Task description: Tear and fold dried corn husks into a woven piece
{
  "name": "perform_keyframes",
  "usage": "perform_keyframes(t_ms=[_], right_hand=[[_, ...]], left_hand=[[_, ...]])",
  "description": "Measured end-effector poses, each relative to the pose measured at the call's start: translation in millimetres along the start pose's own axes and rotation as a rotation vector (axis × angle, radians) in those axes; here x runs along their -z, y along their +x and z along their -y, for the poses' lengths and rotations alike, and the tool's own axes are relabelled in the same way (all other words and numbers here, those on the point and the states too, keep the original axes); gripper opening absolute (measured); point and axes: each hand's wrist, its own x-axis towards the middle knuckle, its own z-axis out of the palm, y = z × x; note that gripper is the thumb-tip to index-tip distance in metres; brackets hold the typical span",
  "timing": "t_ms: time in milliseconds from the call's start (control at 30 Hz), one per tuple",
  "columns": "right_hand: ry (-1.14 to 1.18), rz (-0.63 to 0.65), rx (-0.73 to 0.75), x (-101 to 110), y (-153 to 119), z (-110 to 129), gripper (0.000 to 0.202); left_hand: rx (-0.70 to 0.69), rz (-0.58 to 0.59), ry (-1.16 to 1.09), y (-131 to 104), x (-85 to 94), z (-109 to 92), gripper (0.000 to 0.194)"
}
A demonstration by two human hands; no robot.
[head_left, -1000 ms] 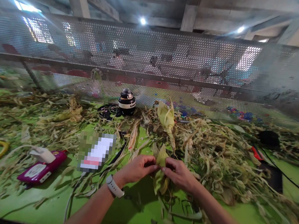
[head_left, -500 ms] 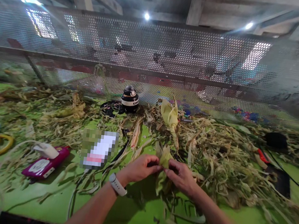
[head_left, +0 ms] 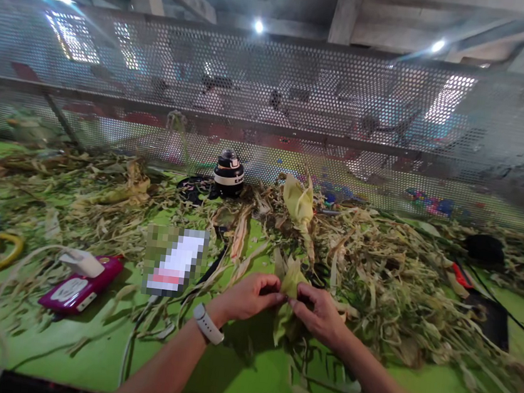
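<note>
Near the middle of the green tabletop (head_left: 82, 359), the left hand (head_left: 250, 297) and right hand (head_left: 319, 313) both pinched a pale green corn husk bundle (head_left: 290, 288), fingers closed on it. Loose dried husk strips (head_left: 398, 281) lay heaped to the right; much looked unsorted.

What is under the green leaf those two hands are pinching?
Under the green leaf held by the left hand and right hand lie loose husk strips on the green table; directly beneath is hidden.

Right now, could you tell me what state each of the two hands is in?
Left hand: closed, pinching the green corn husk.
Right hand: closed, pinching the same husk from the other side.
</note>
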Motion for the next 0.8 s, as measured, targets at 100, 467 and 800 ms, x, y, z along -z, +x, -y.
perform_keyframes(t_ms=[100,467,800], right_hand=[[-0.106,0.006,0.023,0.1,1.0,-1.3,0.023],[-0.438,0.043,0.195,1.4,1.1,-11.3,0.017],[-0.536,0.081,0.255,4.1,2.3,-10.5,0.015]], left_hand=[[-0.014,-0.011,0.09,0.4,0.0,2.2,0.021],[-0.044,-0.032,0.399,-0.3,-5.7,-1.8,0.014],[-0.051,-0.041,0.419,-1.5,-6.7,-5.1,0.015]])
